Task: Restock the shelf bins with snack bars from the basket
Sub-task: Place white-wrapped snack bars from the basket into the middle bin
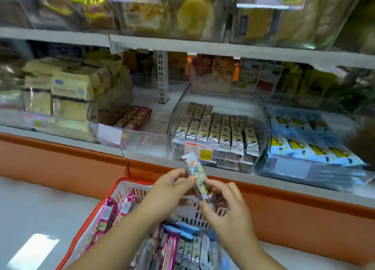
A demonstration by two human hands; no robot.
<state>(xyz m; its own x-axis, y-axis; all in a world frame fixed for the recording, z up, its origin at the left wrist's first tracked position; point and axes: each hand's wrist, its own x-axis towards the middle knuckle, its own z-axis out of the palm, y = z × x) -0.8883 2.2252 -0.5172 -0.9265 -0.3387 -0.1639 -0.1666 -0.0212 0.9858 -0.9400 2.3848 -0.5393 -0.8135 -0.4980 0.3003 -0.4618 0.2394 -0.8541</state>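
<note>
A white snack bar point(195, 172) with a cartoon figure is held up above the basket, in front of the shelf edge. My left hand point(170, 190) pinches its middle from the left. My right hand point(225, 206) grips its lower end from the right. Below sits the red-rimmed white basket point(129, 185), holding pink bars point(109, 213), blue bars and several silver-wrapped bars. Straight ahead on the shelf, a clear bin point(265, 127) holds rows of matching white bars point(219, 129).
A clear bin point(142, 137) left of centre holds a few red packs at its back. A bin of blue-and-yellow packs point(316, 150) stands at the right. Yellow boxes point(69, 91) fill the left shelf. An orange plinth point(60, 160) runs below; pale floor lies left.
</note>
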